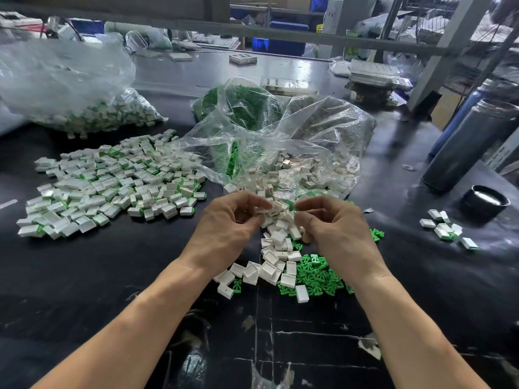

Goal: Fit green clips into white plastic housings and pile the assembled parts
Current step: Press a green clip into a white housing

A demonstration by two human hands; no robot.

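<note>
My left hand (233, 217) hovers over the middle of the black table, its fingertips pinching a white housing (271, 212). Close beside it, my right hand (334, 220) has its thumb and forefinger pinched together; something green shows at their tips, but whether it is held I cannot tell. Below both hands lie loose white housings (273, 269) and a scatter of green clips (317, 273). A broad pile of assembled parts (112, 183), white with green ends, spreads to the left.
An open clear bag (280, 141) behind my hands spills housings and clips. Another bag of finished parts (84, 108) sits far left. Two dark flasks (466, 144), a black lid (486, 202) and a few assembled parts (446, 228) stand at the right.
</note>
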